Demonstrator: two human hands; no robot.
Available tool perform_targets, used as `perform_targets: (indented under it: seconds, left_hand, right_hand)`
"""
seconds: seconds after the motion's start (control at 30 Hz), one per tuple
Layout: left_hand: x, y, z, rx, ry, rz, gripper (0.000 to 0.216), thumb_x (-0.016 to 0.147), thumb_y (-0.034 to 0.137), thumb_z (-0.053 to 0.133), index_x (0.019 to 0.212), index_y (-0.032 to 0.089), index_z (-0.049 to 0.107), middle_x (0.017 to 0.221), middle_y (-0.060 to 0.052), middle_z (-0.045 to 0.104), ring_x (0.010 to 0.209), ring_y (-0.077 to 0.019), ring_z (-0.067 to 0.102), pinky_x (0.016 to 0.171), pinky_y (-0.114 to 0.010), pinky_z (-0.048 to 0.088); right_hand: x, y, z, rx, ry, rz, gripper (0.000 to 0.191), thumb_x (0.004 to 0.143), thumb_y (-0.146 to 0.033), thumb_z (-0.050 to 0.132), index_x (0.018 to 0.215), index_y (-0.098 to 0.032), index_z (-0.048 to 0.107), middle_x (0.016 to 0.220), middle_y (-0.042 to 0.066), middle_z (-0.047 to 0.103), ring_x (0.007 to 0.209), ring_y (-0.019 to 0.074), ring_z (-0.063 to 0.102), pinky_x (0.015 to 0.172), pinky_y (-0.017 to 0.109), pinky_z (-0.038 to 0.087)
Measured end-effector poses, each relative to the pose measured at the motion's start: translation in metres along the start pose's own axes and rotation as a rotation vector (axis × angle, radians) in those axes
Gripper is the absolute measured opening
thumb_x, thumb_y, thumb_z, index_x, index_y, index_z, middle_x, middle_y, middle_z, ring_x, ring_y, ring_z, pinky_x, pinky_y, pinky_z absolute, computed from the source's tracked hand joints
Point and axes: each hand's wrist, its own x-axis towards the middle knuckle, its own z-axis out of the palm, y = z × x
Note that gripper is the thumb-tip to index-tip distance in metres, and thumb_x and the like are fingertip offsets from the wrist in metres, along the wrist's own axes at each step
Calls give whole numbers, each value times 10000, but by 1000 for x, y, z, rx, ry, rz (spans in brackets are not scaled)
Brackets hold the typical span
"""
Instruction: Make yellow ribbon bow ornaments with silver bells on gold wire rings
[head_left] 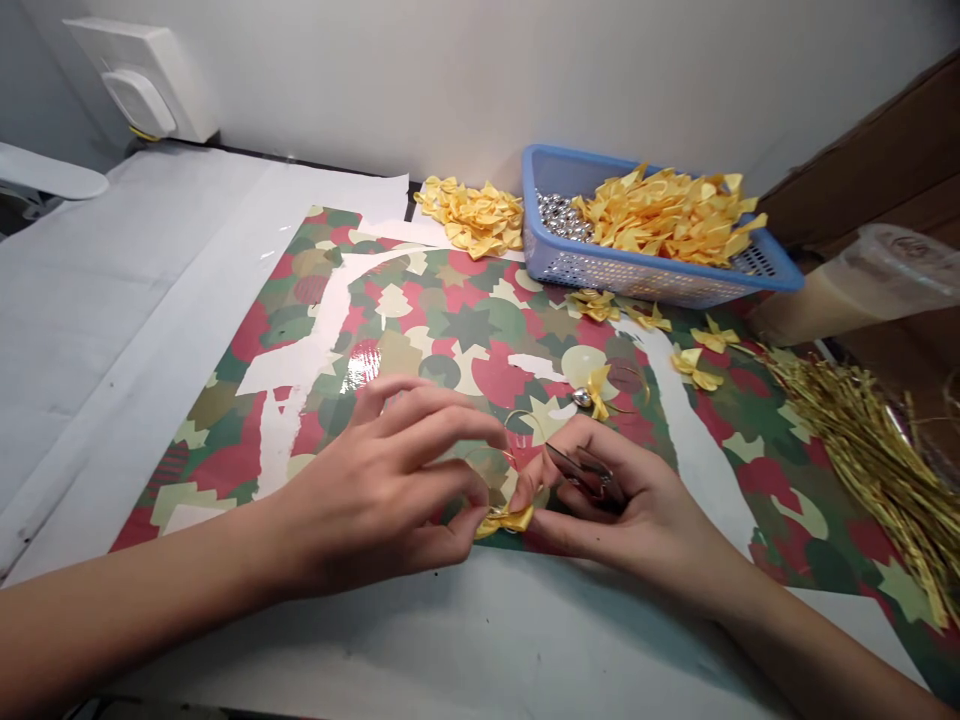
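Note:
My left hand (397, 480) pinches a small yellow ribbon bow (504, 520) at the near edge of the patterned red-and-green paper (420, 330). A thin gold wire loop (525, 425) rises from the bow between my hands. My right hand (615, 495) is closed round a small metal tool (589, 470), whose tip points at the bow, and its fingertips touch the bow too. A finished yellow bow with a silver bell (592, 393) lies on the paper just beyond my right hand.
A blue basket (645, 275) at the back holds yellow bows and silver bells. A loose pile of bows (474, 215) lies to its left, a few more in front. Gold wire ties (870, 450) are heaped at right, beside a plastic cup (862, 285).

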Motion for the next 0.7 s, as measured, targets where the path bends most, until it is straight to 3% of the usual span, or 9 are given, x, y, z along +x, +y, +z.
perform_targets:
  seconds: [0.07,0.17,0.3,0.4,0.5,0.57,0.63,0.7]
  left_hand:
    - [0,1,1,48,34,82,133,792,78,597,727,194,599,846,-4,724,854,-163,619,818,-304,408]
    - [0,2,4,-129,-54,81,138,800,44,568,742,168,585,767,-6,710,729,-123,611,703,-244,457]
    - [-3,3,10,-437,-134,-68,150,780,11,534,744,153,567,740,-21,685,648,-93,600,612,-190,473]
    - [-4,4,12,-514,-175,-145,140,780,18,533,761,149,578,707,-10,672,601,-85,571,560,-173,461]
    - [-4,5,12,-496,-180,-155,130,773,29,545,750,147,593,663,6,657,562,-76,540,533,-162,445]
    - [-4,5,12,-493,-177,-162,127,775,33,552,738,145,597,643,14,649,542,-69,530,525,-154,439]
    - [-4,5,11,-506,-173,-174,121,782,38,560,739,143,601,645,16,653,542,-66,537,529,-150,440]
    - [-4,5,11,-513,-174,-192,120,789,43,565,741,145,605,642,20,652,537,-64,537,525,-149,437]
  right_hand:
    - [2,-1,0,27,2,35,205,801,-309,686,807,-214,504,801,-21,615,459,34,353,425,188,326]
    - [4,-1,2,41,-27,18,245,792,-340,690,818,-216,480,809,-27,604,443,26,269,407,183,281]
    - [5,-2,6,-14,124,-8,234,786,-332,676,850,-235,473,841,-16,559,566,64,445,525,181,422]
    - [-1,-10,3,-44,225,30,252,802,-375,660,876,-262,448,828,-32,524,632,83,501,603,189,475]
    - [-12,-18,-3,-62,204,82,265,850,-517,571,937,-281,488,762,-31,513,638,107,527,576,193,493]
    - [-24,-18,-5,-38,126,191,331,922,-568,393,980,-274,531,719,-6,530,617,126,560,538,207,518]
    - [-38,-11,-7,-89,74,263,393,956,-531,315,1061,-259,578,774,40,607,685,155,638,566,218,559]
    - [-53,2,-10,-238,66,205,369,970,-462,330,1167,-286,587,858,60,677,777,189,690,613,239,591]
